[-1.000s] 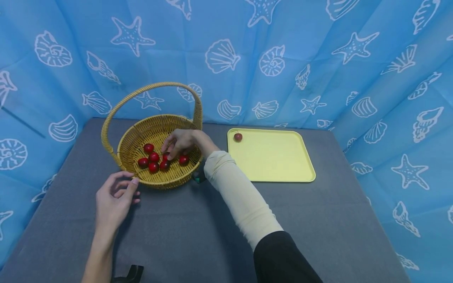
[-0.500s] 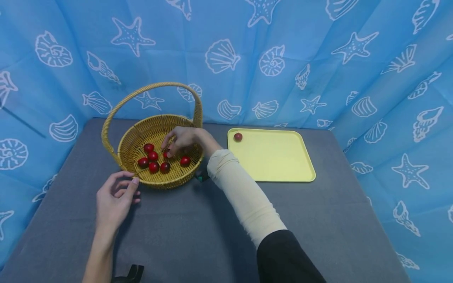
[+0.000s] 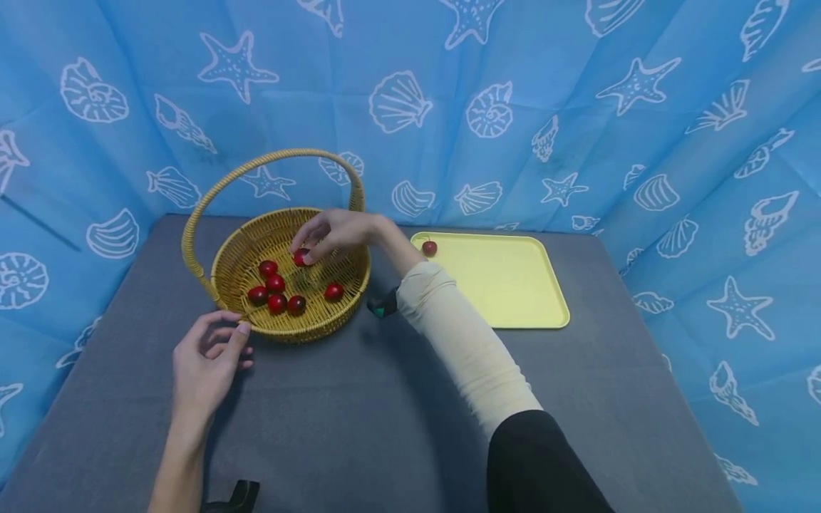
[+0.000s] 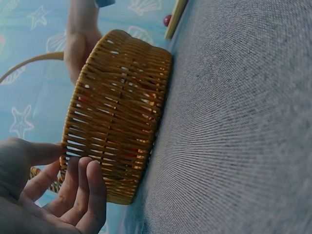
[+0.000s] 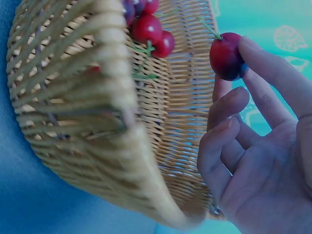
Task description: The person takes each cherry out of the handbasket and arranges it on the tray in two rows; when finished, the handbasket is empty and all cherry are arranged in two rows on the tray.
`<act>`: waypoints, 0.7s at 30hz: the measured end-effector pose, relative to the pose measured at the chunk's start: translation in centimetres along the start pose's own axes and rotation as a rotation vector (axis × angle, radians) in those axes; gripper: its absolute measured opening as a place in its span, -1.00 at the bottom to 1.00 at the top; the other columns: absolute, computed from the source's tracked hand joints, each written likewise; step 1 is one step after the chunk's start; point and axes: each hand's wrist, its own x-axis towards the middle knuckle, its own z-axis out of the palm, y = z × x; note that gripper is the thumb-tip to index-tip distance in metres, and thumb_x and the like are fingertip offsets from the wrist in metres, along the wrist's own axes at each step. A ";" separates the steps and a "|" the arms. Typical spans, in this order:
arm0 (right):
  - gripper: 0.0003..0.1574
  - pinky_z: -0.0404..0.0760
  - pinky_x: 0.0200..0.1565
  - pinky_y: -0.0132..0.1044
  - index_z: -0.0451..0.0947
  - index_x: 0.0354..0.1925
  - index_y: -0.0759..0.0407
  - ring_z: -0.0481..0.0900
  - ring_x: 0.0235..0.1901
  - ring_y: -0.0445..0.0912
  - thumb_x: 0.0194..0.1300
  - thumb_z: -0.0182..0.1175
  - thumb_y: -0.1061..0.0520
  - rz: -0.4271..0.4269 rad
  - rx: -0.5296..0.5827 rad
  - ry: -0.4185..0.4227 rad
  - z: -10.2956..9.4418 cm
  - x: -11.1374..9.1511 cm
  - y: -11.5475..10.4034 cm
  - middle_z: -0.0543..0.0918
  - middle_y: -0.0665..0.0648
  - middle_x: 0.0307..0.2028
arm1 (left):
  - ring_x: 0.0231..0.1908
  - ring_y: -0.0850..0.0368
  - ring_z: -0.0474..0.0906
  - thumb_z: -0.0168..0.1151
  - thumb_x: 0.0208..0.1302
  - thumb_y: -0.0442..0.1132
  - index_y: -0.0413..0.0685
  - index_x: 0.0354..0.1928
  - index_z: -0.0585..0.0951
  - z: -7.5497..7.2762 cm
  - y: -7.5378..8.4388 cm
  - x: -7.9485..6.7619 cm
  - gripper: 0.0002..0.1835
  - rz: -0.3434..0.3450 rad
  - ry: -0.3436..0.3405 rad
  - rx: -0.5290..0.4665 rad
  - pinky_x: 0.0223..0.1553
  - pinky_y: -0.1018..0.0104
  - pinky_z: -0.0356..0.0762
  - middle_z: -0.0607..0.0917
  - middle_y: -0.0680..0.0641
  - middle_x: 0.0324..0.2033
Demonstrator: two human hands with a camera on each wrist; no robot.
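Note:
A round wicker basket (image 3: 308,333) with a tall arched handle (image 3: 282,154) stands at the left of the table. Several dark red cherries (image 3: 276,283) lie on its floor. My right hand (image 3: 343,231) is over the basket's right part and pinches one cherry (image 5: 227,57) between thumb and fingertips; its green stem shows in the right wrist view, and the cherry is lifted off the others. At the basket's near left rim, my left hand (image 3: 208,356) pinches the edge between thumb and forefinger. In the left wrist view its other fingers (image 4: 95,183) are by the woven outer wall.
A pale yellow tray (image 3: 507,281) lies to the right of the basket, with a single cherry (image 3: 429,248) in its far left corner. Grey cloth (image 3: 359,427) covers the table. A blue curtain (image 3: 442,164) with white shells and starfish hangs right behind.
My right hand has risen from among the cherries and moved slightly back and right, lifting one cherry. The loose cherries shifted a little. My left hand has stayed at the rim.

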 end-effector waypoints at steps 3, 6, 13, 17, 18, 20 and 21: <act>-0.47 0.74 0.13 0.14 0.66 0.32 0.09 0.61 0.17 -0.08 0.47 0.43 0.01 -0.010 0.023 0.022 -0.5 -0.9 -0.1 0.68 0.08 0.19 | -0.41 0.33 0.75 0.33 0.57 -0.09 -0.05 0.25 0.59 0.0 0.0 0.0 -0.65 0.006 0.001 -0.004 -0.40 0.43 0.84 0.77 0.15 -0.27; -0.50 0.75 0.05 0.12 0.67 0.30 0.06 0.65 0.11 -0.13 0.46 0.44 0.03 -0.019 0.045 0.040 -0.9 -2.0 -0.3 0.71 0.04 0.19 | -0.40 0.32 0.75 0.34 0.57 -0.09 -0.05 0.24 0.59 0.0 0.1 0.0 -0.65 0.006 0.001 -0.003 -0.40 0.44 0.84 0.77 0.15 -0.27; -0.54 0.71 -0.12 -0.13 0.68 0.27 0.17 0.69 0.00 -0.10 0.45 0.43 0.16 -0.101 0.045 0.035 -2.2 -5.0 -0.7 0.77 0.09 0.09 | -0.39 0.29 0.77 0.34 0.57 -0.08 -0.03 0.25 0.59 -0.1 0.1 0.0 -0.65 -0.006 -0.005 -0.005 -0.39 0.42 0.85 0.77 0.14 -0.26; -0.54 0.79 -0.04 -0.17 0.69 0.25 0.14 0.71 0.13 -0.05 0.44 0.45 0.13 -0.125 -0.010 0.060 -3.1 -6.8 -0.8 0.77 0.08 0.10 | -0.40 0.29 0.77 0.35 0.56 -0.08 -0.03 0.25 0.59 -0.1 0.1 0.1 -0.64 -0.008 -0.006 -0.013 -0.39 0.41 0.85 0.76 0.15 -0.27; -0.55 0.78 -0.05 -0.17 0.70 0.24 0.11 0.71 0.11 -0.03 0.43 0.45 0.12 -0.126 -0.020 0.074 -3.3 -7.2 -0.7 0.76 0.08 0.08 | -0.40 0.29 0.77 0.36 0.56 -0.08 -0.03 0.25 0.59 -0.1 0.1 0.1 -0.64 -0.005 -0.005 -0.015 -0.39 0.40 0.85 0.76 0.14 -0.27; -0.55 0.78 -0.08 -0.16 0.71 0.23 0.10 0.70 0.04 -0.01 0.42 0.45 0.11 -0.126 -0.027 0.102 -3.8 -8.1 -0.5 0.76 0.09 0.07 | -0.40 0.30 0.77 0.36 0.55 -0.09 -0.03 0.24 0.60 0.0 0.0 0.1 -0.65 -0.005 -0.002 -0.017 -0.39 0.39 0.86 0.76 0.14 -0.28; -0.56 0.77 -0.09 -0.18 0.71 0.23 0.11 0.69 0.01 -0.02 0.42 0.45 0.12 -0.129 -0.029 0.116 -4.0 -8.5 -0.4 0.76 0.09 0.06 | -0.40 0.30 0.77 0.36 0.55 -0.10 -0.04 0.24 0.60 0.0 0.0 0.1 -0.65 -0.006 -0.004 -0.017 -0.40 0.40 0.85 0.76 0.14 -0.28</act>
